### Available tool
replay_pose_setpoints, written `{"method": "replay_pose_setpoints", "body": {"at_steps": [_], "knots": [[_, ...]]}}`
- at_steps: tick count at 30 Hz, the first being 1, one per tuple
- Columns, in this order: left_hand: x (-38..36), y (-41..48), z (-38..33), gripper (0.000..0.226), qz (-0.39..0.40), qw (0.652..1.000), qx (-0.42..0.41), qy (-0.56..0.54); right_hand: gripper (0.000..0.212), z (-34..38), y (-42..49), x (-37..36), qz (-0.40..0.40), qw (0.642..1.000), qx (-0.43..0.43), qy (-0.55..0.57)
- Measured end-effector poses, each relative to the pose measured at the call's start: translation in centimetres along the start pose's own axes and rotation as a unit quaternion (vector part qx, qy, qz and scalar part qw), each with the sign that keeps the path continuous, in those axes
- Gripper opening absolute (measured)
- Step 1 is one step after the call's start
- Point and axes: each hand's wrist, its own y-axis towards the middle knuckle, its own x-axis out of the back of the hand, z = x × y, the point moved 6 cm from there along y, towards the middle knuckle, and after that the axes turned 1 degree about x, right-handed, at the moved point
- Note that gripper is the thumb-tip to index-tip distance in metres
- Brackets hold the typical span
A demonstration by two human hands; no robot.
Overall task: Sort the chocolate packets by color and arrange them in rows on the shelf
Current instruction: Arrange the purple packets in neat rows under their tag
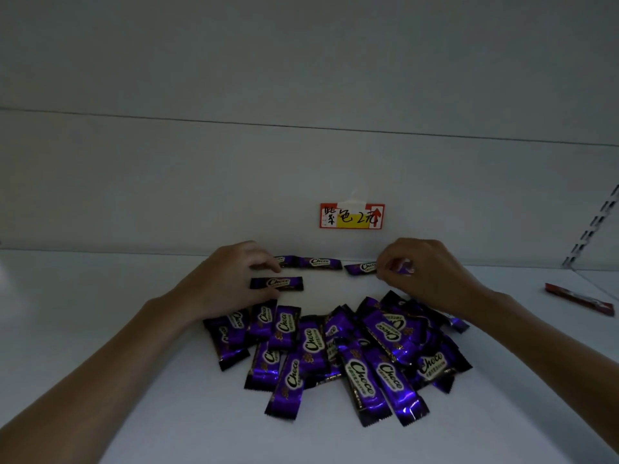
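Head view looks down on a dim white shelf [134, 329]. There's a messy pile of purple Choco packets [335, 356] near the front, overlapping every which way. Further back, a short row of purple packets [320, 262] lies end to end along the back wall, right under a handwritten price tag [351, 216]. The left hand [231, 279] has thumb and fingers curled around the left end of a single packet [279, 283] just in front of that row. The right hand [428, 272] pinches another purple packet [403, 265] at the row's right end. A red packet [579, 299] sits well off to the right.
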Motion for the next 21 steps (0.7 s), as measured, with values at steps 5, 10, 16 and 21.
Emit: {"method": "replay_pose_setpoints", "body": {"at_steps": [5, 10, 16, 21], "knots": [[0.3, -0.1, 0.2, 0.024, 0.018, 1.000, 0.013, 0.018, 0.006, 3.5, -1.1, 0.0, 0.074, 0.994, 0.004, 0.081], [0.0, -0.1, 0.2, 0.016, 0.029, 0.999, 0.020, 0.017, 0.028, 6.8, -1.6, -1.7, 0.190, 0.978, 0.019, 0.087], [-0.2, -0.2, 0.5, 0.017, 0.037, 0.998, 0.012, 0.051, 0.037, 7.5, -1.9, -2.2, 0.214, 0.976, 0.040, 0.009], [-0.2, -0.4, 0.1, 0.021, 0.043, 0.996, -0.002, 0.079, 0.037, 10.2, -2.3, -3.4, 0.204, 0.969, 0.141, 0.007]]}}
